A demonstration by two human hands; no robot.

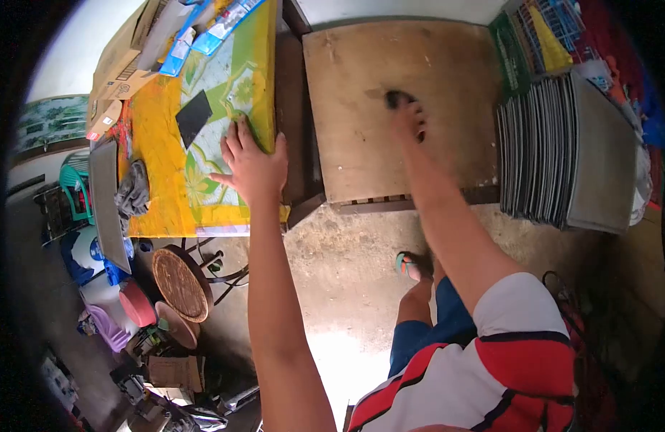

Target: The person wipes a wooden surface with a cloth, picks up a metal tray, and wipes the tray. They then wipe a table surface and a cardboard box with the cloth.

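Observation:
My left hand (255, 162) lies with its fingers spread on the yellow and green patterned cover (156, 198) of the left table. Just beyond its fingertips is a dark flat square (193, 119) on the same cover. Over the brown wooden board (354, 93), my right hand (409, 119) is closed around a small dark object (399, 99), blurred by motion. What that object is cannot be made out.
A tall row of grey-black sheets (537, 151) stands at the right of the board. Cardboard boxes (124, 72) and blue packets (203, 36) lie at the back left. A grey cloth (133, 189) rests near the left edge; a round stool (181, 283) stands below.

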